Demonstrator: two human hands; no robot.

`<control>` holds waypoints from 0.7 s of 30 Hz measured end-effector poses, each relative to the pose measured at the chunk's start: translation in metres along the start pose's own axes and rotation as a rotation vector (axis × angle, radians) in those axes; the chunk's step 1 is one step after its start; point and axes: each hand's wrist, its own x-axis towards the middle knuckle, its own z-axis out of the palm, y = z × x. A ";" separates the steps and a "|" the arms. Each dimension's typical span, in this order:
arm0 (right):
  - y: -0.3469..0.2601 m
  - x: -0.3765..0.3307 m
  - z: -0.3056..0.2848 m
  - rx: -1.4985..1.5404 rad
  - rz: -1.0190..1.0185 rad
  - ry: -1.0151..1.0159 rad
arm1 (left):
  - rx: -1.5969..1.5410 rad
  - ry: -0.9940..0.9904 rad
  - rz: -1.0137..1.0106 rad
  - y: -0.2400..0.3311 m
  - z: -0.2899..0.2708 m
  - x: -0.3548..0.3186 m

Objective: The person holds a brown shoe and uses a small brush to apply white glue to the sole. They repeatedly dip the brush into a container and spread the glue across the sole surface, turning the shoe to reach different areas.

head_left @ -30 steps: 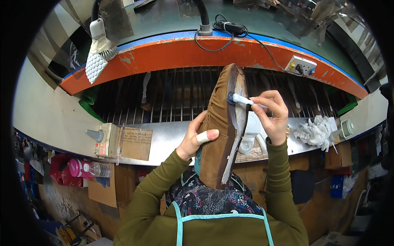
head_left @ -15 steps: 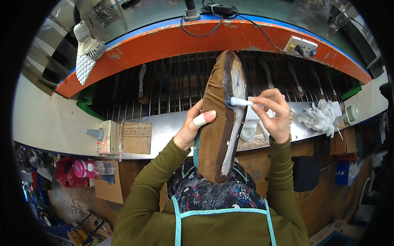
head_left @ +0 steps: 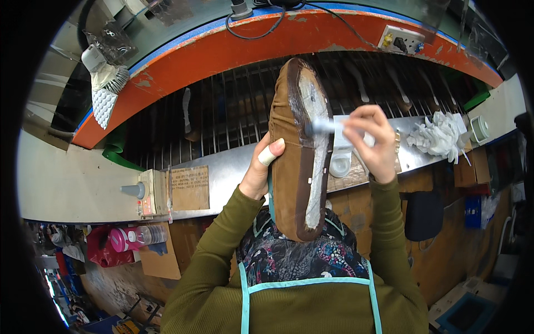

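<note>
A brown suede shoe upper (head_left: 288, 192) stands lengthwise before me, its underside facing right with a dark brown margin around a whitish middle strip. My left hand (head_left: 260, 167) is closed around its left edge, with a pale wrap on the thumb. A sliver of teal, perhaps the last inside, shows below that hand. Between the fingertips of my right hand (head_left: 374, 146) is a small white-handled brush (head_left: 329, 126), smeared by motion. Its dark tip is at the margin near the middle of the shoe; the margin looks wet and glossy from there upward.
Behind the shoe runs a rack of metal bars (head_left: 219, 119) with pale strips on it, below an orange beam (head_left: 183, 75). A white dish (head_left: 340, 166) sits on the metal ledge. Crumpled white tissue (head_left: 436, 135) lies right; cardboard (head_left: 190, 187) and a beige box (head_left: 150, 192) left.
The brush tip has shifted slightly left and down along the shoe's margin, and brush and fingers are now blurred. The shoe stands a little more upright. The whole view has shifted slightly.
</note>
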 end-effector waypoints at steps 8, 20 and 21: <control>-0.022 -0.054 0.024 0.248 0.337 -0.057 | -0.200 0.106 0.029 -0.017 -0.009 -0.014; -0.047 -0.067 0.058 0.057 0.342 0.067 | -0.085 0.221 0.226 -0.019 -0.017 -0.029; -0.046 -0.064 0.060 0.020 0.329 0.072 | -0.077 0.226 0.234 -0.018 -0.017 -0.030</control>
